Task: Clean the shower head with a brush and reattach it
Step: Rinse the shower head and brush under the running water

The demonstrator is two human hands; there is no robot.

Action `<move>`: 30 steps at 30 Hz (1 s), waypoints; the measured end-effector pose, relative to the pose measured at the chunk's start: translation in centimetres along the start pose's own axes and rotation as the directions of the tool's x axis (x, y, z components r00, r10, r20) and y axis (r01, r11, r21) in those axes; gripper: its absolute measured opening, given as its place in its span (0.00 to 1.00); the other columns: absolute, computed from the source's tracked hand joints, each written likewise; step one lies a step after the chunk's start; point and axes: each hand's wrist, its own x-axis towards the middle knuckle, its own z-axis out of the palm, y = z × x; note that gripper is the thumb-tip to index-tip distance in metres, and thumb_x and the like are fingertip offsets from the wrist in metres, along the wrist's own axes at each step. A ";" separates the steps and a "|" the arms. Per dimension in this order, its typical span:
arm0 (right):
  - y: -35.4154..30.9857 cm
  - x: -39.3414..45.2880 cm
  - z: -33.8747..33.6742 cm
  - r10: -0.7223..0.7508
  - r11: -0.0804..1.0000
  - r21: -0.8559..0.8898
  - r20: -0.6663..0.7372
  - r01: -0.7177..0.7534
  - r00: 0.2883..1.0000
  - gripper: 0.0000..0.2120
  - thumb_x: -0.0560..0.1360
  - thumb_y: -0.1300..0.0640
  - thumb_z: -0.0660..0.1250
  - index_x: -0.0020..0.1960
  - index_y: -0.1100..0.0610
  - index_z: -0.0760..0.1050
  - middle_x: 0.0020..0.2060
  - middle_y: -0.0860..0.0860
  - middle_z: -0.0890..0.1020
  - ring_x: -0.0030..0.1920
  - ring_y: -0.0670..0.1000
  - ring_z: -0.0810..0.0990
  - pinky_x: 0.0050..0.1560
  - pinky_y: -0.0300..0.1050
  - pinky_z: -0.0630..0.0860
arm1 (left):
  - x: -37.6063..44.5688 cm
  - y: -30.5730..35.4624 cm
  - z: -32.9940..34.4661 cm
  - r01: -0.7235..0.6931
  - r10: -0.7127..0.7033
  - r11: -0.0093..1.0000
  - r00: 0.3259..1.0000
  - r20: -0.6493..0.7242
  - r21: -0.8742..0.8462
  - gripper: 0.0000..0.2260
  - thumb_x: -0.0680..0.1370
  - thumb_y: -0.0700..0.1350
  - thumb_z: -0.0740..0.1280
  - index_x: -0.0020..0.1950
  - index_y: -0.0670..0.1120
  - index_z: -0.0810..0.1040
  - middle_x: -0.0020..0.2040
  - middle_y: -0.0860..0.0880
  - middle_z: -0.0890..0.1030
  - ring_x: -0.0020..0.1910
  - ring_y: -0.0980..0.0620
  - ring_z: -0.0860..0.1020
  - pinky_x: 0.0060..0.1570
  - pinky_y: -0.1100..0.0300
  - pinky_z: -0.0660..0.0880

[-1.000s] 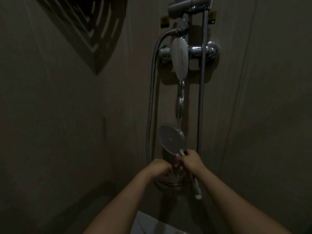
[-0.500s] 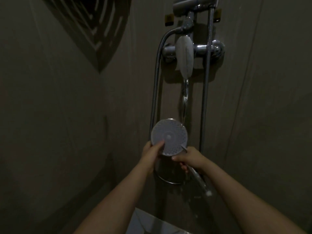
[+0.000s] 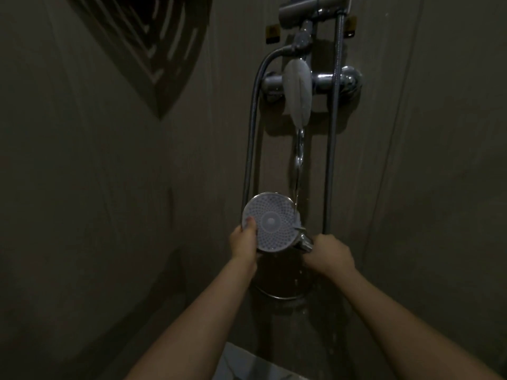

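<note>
The round shower head (image 3: 274, 223) faces me, its white nozzle face turned up toward the camera. My left hand (image 3: 244, 242) grips its left rim, thumb on the face and fingers behind. My right hand (image 3: 329, 253) is curled round the chrome handle (image 3: 304, 242) at the head's lower right. A stream of water (image 3: 297, 165) runs down from the tap onto the head's upper right edge. No brush shows in this view.
The chrome mixer valve (image 3: 348, 82) with a white lever (image 3: 297, 94) is on the wall above. A metal hose (image 3: 251, 133) hangs left, a second one (image 3: 332, 146) right, looping below (image 3: 279, 296). A corner shelf (image 3: 153, 37) is at upper left, a white object (image 3: 247, 366) below.
The shower head has risen and turned its face toward me. My left hand moved onto its rim, my right hand shifted right onto the handle, and the brush dropped out of sight.
</note>
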 end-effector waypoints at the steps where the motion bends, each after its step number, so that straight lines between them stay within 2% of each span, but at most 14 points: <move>1: 0.0 -0.2 -0.4 -0.004 0.999 -0.041 -0.019 0.003 1.000 0.11 0.69 0.53 0.64 0.48 0.56 0.77 0.43 0.54 0.82 0.44 0.55 0.82 0.45 0.45 0.77 | 0.1 -0.1 -0.1 0.022 -0.022 1.000 1.000 0.007 -0.004 0.11 0.80 0.47 0.59 0.58 0.43 0.74 0.54 0.42 0.79 0.56 0.43 0.78 0.57 0.47 0.76; 6: -0.7 -0.5 -1.8 -0.169 0.953 -0.274 -0.134 0.127 0.977 0.16 0.72 0.49 0.64 0.56 0.56 0.71 0.53 0.56 0.81 0.54 0.58 0.80 0.50 0.47 0.74 | 0.6 -1.4 -0.6 0.051 -0.058 0.997 0.988 -0.142 -0.059 0.16 0.81 0.46 0.59 0.65 0.39 0.72 0.59 0.39 0.78 0.57 0.39 0.78 0.54 0.46 0.77; 8: -1.4 -0.2 -2.4 -0.227 0.913 -0.369 -0.114 0.171 0.967 0.20 0.71 0.45 0.67 0.57 0.55 0.70 0.54 0.54 0.81 0.55 0.56 0.80 0.52 0.47 0.73 | 0.8 -1.8 -1.2 0.090 -0.110 0.991 0.971 -0.214 -0.101 0.16 0.81 0.46 0.59 0.66 0.40 0.71 0.60 0.38 0.77 0.58 0.38 0.77 0.51 0.46 0.78; 11: -2.2 0.2 -2.7 -0.224 0.907 -0.377 -0.062 0.185 0.973 0.26 0.67 0.39 0.70 0.57 0.54 0.70 0.53 0.53 0.80 0.55 0.55 0.79 0.54 0.48 0.71 | 1.4 -2.2 -2.4 0.111 -0.144 0.985 0.951 -0.275 -0.135 0.17 0.81 0.47 0.59 0.66 0.40 0.71 0.61 0.37 0.77 0.56 0.37 0.78 0.52 0.45 0.78; 13: -2.4 0.3 -2.4 -0.257 0.941 -0.259 -0.139 0.216 0.956 0.28 0.64 0.40 0.72 0.57 0.54 0.71 0.54 0.53 0.79 0.55 0.54 0.78 0.53 0.48 0.71 | 1.7 -2.1 -3.3 0.108 -0.150 0.984 0.935 -0.321 -0.144 0.17 0.80 0.47 0.60 0.66 0.38 0.71 0.61 0.37 0.77 0.56 0.37 0.78 0.52 0.46 0.78; 15: -2.9 0.3 -2.2 -0.181 0.970 0.121 -0.228 0.212 0.957 0.29 0.64 0.48 0.76 0.61 0.55 0.70 0.56 0.52 0.77 0.56 0.53 0.77 0.52 0.46 0.73 | 2.0 -2.1 -4.3 0.112 -0.161 0.982 0.920 -0.357 -0.154 0.18 0.80 0.46 0.60 0.65 0.37 0.71 0.61 0.37 0.78 0.56 0.37 0.78 0.51 0.49 0.78; 16: -3.0 0.6 -2.0 -0.070 0.918 0.366 -0.233 0.154 0.970 0.31 0.64 0.53 0.77 0.63 0.55 0.69 0.57 0.52 0.76 0.57 0.52 0.76 0.53 0.45 0.74 | 1.9 -2.1 -4.7 0.118 -0.173 0.979 0.912 -0.371 -0.165 0.17 0.80 0.45 0.60 0.66 0.37 0.70 0.60 0.37 0.78 0.56 0.38 0.79 0.51 0.49 0.78; 18: -3.1 1.4 -2.1 0.107 0.638 0.770 -0.131 0.034 0.986 0.31 0.65 0.60 0.77 0.65 0.57 0.68 0.57 0.55 0.76 0.56 0.54 0.77 0.56 0.49 0.76 | 1.6 -2.4 -5.6 0.137 -0.210 0.970 0.892 -0.401 -0.202 0.17 0.81 0.44 0.58 0.67 0.37 0.70 0.60 0.36 0.78 0.56 0.39 0.78 0.54 0.49 0.78; 19: -3.1 1.6 -2.2 0.118 0.455 0.890 -0.058 -0.002 0.991 0.29 0.66 0.62 0.75 0.64 0.58 0.68 0.57 0.56 0.77 0.55 0.54 0.77 0.59 0.52 0.76 | 1.5 -2.6 -6.1 0.148 -0.231 0.964 0.881 -0.413 -0.223 0.17 0.81 0.44 0.58 0.67 0.38 0.69 0.60 0.36 0.78 0.56 0.39 0.79 0.54 0.48 0.78; 21: -2.9 1.8 -2.2 0.058 0.127 0.990 0.051 -0.058 0.997 0.26 0.71 0.65 0.70 0.67 0.60 0.66 0.55 0.56 0.77 0.55 0.53 0.76 0.59 0.51 0.73 | 1.4 -2.9 -7.1 0.160 -0.271 0.948 0.860 -0.432 -0.276 0.17 0.81 0.44 0.57 0.67 0.37 0.69 0.61 0.36 0.77 0.57 0.38 0.78 0.50 0.49 0.78; 22: -2.8 1.6 -2.2 0.024 0.036 0.996 0.080 -0.081 0.997 0.26 0.73 0.66 0.67 0.68 0.61 0.64 0.56 0.55 0.76 0.56 0.53 0.75 0.57 0.49 0.72 | 1.5 -3.1 -7.5 0.163 -0.293 0.937 0.850 -0.438 -0.309 0.17 0.81 0.43 0.57 0.67 0.37 0.68 0.62 0.35 0.76 0.58 0.38 0.78 0.46 0.50 0.79; 24: -3.1 1.2 -1.6 -0.062 -0.001 0.991 0.131 -0.132 0.989 0.24 0.75 0.67 0.64 0.69 0.61 0.63 0.57 0.54 0.74 0.57 0.52 0.73 0.56 0.46 0.71 | 1.8 -3.4 -7.8 0.168 -0.320 0.917 0.849 -0.420 -0.361 0.16 0.81 0.40 0.57 0.68 0.37 0.68 0.64 0.36 0.75 0.59 0.38 0.77 0.37 0.51 0.80; 27: -4.2 0.8 -0.7 -0.232 0.077 0.980 0.196 -0.183 0.953 0.14 0.75 0.68 0.63 0.59 0.58 0.72 0.53 0.53 0.79 0.54 0.51 0.78 0.49 0.44 0.74 | 2.2 -3.9 -7.2 0.168 -0.323 0.908 0.865 -0.383 -0.384 0.16 0.81 0.38 0.56 0.69 0.38 0.68 0.64 0.36 0.75 0.59 0.38 0.77 0.32 0.52 0.80; 30: -5.0 1.1 -0.8 -0.172 0.069 0.986 0.164 -0.154 0.971 0.10 0.73 0.69 0.65 0.49 0.56 0.75 0.45 0.54 0.81 0.49 0.52 0.79 0.46 0.44 0.75 | 2.5 -4.2 -6.6 0.174 -0.318 0.907 0.880 -0.352 -0.384 0.16 0.81 0.36 0.55 0.68 0.39 0.68 0.64 0.37 0.75 0.59 0.36 0.76 0.21 0.55 0.76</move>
